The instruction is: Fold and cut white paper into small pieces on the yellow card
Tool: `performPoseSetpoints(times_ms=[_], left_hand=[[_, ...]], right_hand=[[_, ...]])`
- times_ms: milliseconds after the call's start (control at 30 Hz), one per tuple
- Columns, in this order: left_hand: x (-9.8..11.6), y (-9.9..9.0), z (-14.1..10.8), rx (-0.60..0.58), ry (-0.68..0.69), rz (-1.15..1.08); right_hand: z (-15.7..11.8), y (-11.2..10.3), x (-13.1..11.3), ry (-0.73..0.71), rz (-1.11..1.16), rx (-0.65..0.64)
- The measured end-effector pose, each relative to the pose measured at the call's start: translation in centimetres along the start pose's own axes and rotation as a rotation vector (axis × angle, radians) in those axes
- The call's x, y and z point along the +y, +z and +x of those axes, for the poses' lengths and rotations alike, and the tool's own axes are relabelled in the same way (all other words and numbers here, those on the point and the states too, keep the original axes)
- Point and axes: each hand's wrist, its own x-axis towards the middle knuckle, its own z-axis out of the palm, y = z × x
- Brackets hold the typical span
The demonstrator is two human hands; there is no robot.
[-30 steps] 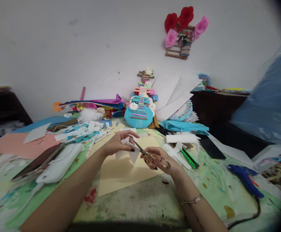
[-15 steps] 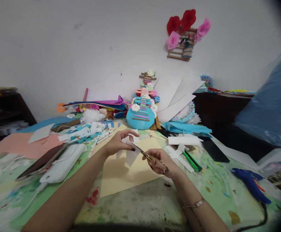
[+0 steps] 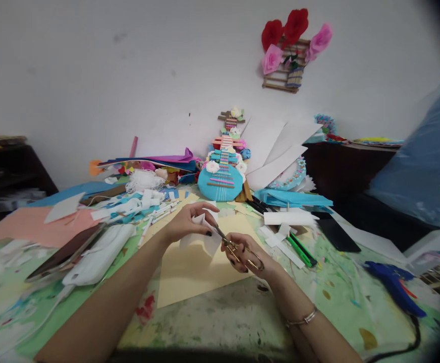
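My left hand (image 3: 187, 222) pinches a folded piece of white paper (image 3: 211, 243) between thumb and fingers, above a pale yellow sheet (image 3: 189, 280). In my right hand (image 3: 252, 252) is a pair of gold-handled scissors (image 3: 230, 244), the fingers wrapped round its loops. The blades point up and left and meet the white paper beside my left thumb. Part of the blades is hidden by the paper, so how far apart they are is hard to see.
A blue paper guitar (image 3: 220, 184) leans at the wall. On the right lie a green cutter knife (image 3: 299, 248), a black phone (image 3: 335, 232) and a blue glue gun (image 3: 392, 285). To the left are a white power bank (image 3: 97, 254) and a tablet-like device (image 3: 66, 252).
The scissors' blades have come closer together and sit further into the paper's edge. The white paper has shifted slightly in my left hand. My arms stay almost where they were.
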Motion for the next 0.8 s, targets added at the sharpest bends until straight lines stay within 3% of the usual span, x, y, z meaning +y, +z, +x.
performPoseSetpoints(times_ms=[300,533,800], left_hand=[[-0.2,-1.8,0.0,0.116,0.026,0.066],[-0.2,-1.7,-0.1,0.061,0.010,0.088],[-0.2,-1.3,-0.1,0.018,0.038,0.090]], right_hand=[[0.1,-0.6,0.2,0.008,-0.015,-0.023],[-0.2,-0.6,0.1,-0.061,-0.062,-0.096],[-0.4,-0.2,-0.1,-0.062,-0.096,-0.077]])
